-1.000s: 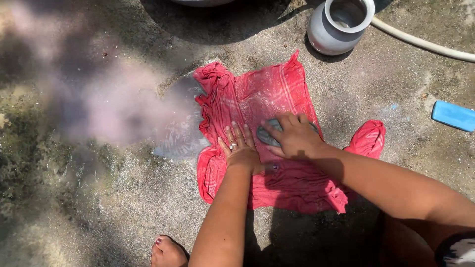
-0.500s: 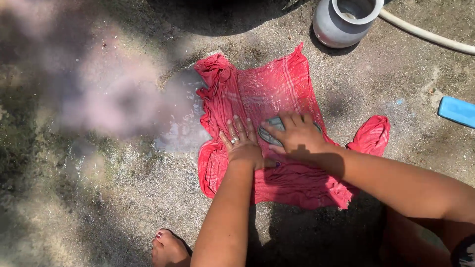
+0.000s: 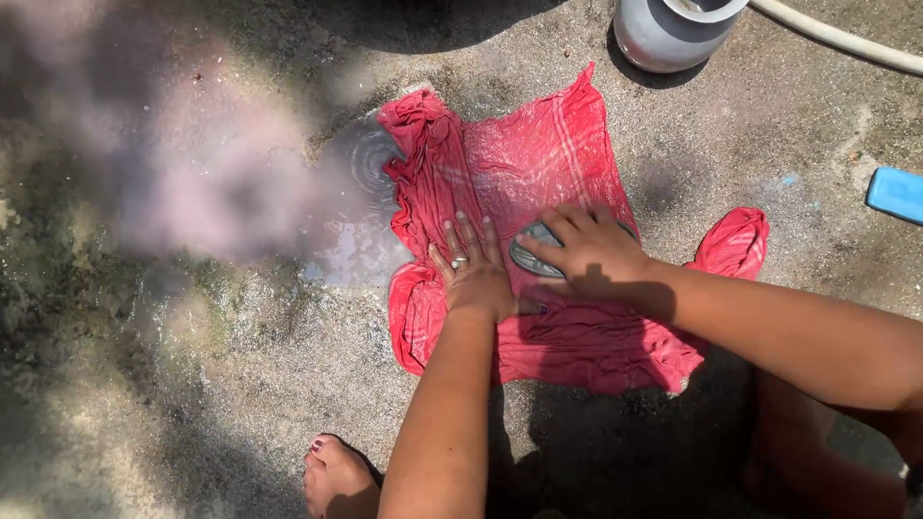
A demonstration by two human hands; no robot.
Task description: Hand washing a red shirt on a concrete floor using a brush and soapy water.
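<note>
So the red cloth [image 3: 538,192] is spread out flat and soaked on the concrete floor [image 3: 240,384], with a puddle of water [image 3: 356,221] touching its left edge. The left hand [image 3: 473,274] lies palm down on the cloth, fingers straight and spread, gripping nothing, just pinning it. Just right of it, the right hand [image 3: 591,252] has its grip curled over a grey rounded thing [image 3: 529,258], pressed onto the middle of the cloth.

How far along? My guess is mid-scrub: the upper part of the cloth looks wet and pale with suds, while the lower part near the person and the bunched bit [image 3: 735,240] off to the right look untouched.

Hard to tell: the grey thing is mostly under the fingers, so brush or soap, can't say. The grey pot [image 3: 663,43] above the cloth is cut off by the frame, same for the hose [image 3: 846,43] beside it and the blue bar [image 3: 899,192] far right. A hazy smear covers the floor left of the cloth. A bare foot [image 3: 336,481] shows below it.
</note>
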